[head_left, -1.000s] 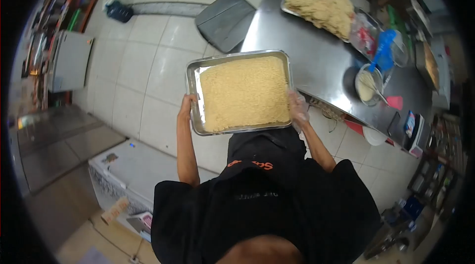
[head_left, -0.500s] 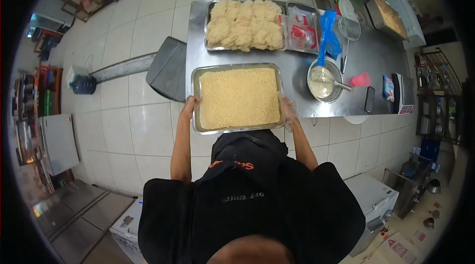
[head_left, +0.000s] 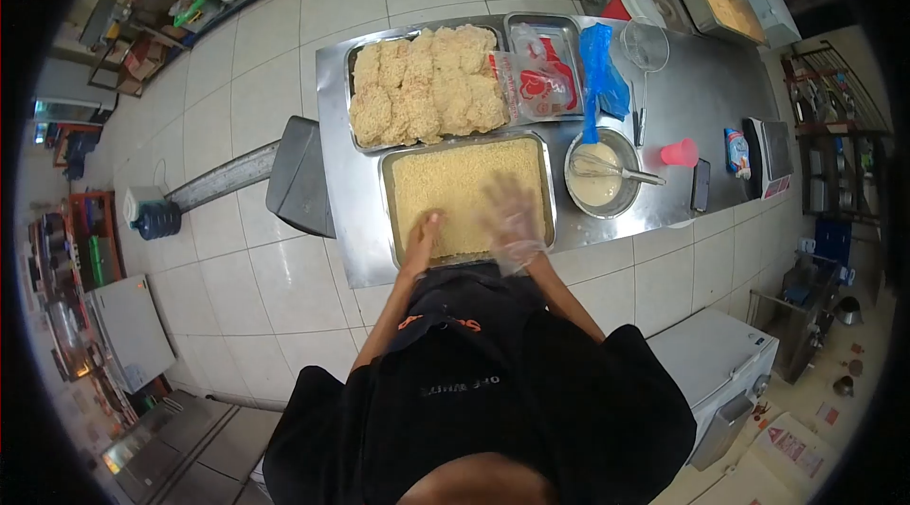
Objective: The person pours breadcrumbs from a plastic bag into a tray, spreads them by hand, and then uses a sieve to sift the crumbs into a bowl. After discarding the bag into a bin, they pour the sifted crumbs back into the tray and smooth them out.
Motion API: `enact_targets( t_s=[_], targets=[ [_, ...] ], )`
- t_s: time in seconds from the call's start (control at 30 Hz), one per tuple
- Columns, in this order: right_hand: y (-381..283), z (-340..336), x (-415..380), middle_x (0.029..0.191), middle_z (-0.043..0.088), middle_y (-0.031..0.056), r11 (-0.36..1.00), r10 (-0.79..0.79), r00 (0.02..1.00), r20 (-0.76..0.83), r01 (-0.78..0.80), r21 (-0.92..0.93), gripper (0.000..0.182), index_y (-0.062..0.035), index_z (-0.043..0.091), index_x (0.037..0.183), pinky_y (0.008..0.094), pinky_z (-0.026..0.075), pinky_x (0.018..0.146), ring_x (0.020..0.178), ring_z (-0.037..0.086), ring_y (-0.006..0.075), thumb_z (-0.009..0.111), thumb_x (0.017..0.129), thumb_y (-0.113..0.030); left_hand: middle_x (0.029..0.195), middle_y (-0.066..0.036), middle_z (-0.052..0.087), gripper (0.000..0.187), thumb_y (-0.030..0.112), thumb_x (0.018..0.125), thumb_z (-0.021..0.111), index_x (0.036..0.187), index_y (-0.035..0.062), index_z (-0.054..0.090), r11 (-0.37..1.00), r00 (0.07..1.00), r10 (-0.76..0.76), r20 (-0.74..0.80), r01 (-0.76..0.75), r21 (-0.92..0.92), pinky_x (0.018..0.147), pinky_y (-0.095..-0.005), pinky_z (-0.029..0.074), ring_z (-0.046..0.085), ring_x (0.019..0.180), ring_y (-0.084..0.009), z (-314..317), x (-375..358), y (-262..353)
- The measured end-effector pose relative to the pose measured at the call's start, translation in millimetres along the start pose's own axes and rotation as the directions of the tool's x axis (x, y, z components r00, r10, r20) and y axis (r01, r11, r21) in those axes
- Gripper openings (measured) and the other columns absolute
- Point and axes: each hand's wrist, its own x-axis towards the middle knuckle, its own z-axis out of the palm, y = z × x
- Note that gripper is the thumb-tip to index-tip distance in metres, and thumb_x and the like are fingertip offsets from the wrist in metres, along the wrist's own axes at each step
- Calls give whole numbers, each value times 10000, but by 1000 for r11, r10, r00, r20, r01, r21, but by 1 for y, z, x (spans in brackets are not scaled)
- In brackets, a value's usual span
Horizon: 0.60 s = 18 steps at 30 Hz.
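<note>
A metal tray (head_left: pixel 553 185) of pale yellow crumbs (head_left: pixel 445 173) lies at the table edge in front of me. My right hand (head_left: pixel 512 216), in a clear plastic glove, is over the right part of the crumbs, fingers spread and blurred by motion. Bare and seen edge-on, my left hand (head_left: pixel 422 238) hovers at the tray's lower left, thumb apart from the fingers and nothing in it. Just beyond the tray, thick crumb-coated pieces (head_left: pixel 427 83) fill a second metal tray (head_left: pixel 358 137).
To the right stands a steel bowl (head_left: pixel 637 197) of pale batter with a whisk (head_left: pixel 621 172). Around it are a blue plastic bag (head_left: pixel 595 79), a pink cup (head_left: pixel 679 153), a phone (head_left: pixel 700 185), a strainer (head_left: pixel 645 45) and a scale (head_left: pixel 773 150). Printed plastic bags (head_left: pixel 545 83) lie on another tray.
Both hands have let go of the crumb tray's sides and moved inward over it. The tray now sits farther onto the table, up against the tray of coated pieces. My view has turned slightly.
</note>
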Motion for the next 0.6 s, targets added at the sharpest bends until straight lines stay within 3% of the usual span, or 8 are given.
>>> enact_targets(
  t_s=[0.03,0.13,0.17,0.27,0.43,0.5,0.53,0.6],
  targets=[
    [-19,-7,8,1483,236,124,984,-89,973,213,119,-132,632,-166,283,1426,556,131,1087,1380,153,353,396,899,-495,987,-85,607,309,338,933,509,970,46,606,918,957,-239,163,278,-283,786,-311,438,566,914,-180,9,-2,11],
    [-48,-15,11,1521,120,106,971,-229,880,417,238,32,634,-219,287,1424,612,50,1073,1397,50,367,387,880,-526,875,-35,618,357,390,937,489,907,62,626,897,930,-305,206,353,-265,725,-263,452,575,806,-113,14,-1,19],
    [-50,-19,11,1521,124,103,973,-228,881,415,217,75,626,-215,293,1421,612,54,1074,1396,61,364,392,880,-513,798,-20,617,348,376,940,490,893,61,630,914,947,-294,130,318,-251,646,-253,467,575,708,-111,12,3,9],
    [-45,-29,4,1516,144,101,951,-304,858,414,251,179,592,-201,315,1410,603,76,1080,1396,93,343,416,884,-452,814,-36,588,376,386,948,468,848,48,598,995,986,-93,142,96,-18,613,-278,509,562,757,-134,-12,17,-1],
    [-13,-55,-37,1444,311,126,869,-492,682,540,419,263,465,-161,433,1335,530,191,1091,1371,228,260,488,879,-237,812,-146,632,302,266,929,490,937,-10,612,930,995,12,-97,25,366,601,-360,493,624,728,-223,-33,46,-7],
    [37,-50,-53,1312,481,136,876,-397,833,385,219,429,421,-113,512,1247,448,346,1023,1241,433,274,526,827,-136,835,-190,630,300,258,907,515,992,-15,606,801,982,88,-168,31,597,634,-402,491,628,739,-278,-46,53,12],
    [63,-53,-54,1188,572,150,912,-201,893,402,21,409,374,-79,542,1188,417,437,910,1051,559,334,546,816,-117,845,-198,629,308,263,895,531,1022,-11,595,812,981,138,-137,-33,583,653,-417,484,623,751,-301,-49,59,9],
    [89,-67,-26,1127,580,199,925,46,938,343,-169,339,372,-39,518,1190,435,455,860,973,572,374,551,832,-135,865,-214,628,347,272,872,563,1082,-3,573,817,969,237,-72,-159,554,689,-446,470,612,776,-345,-57,65,-3]
  ],
)
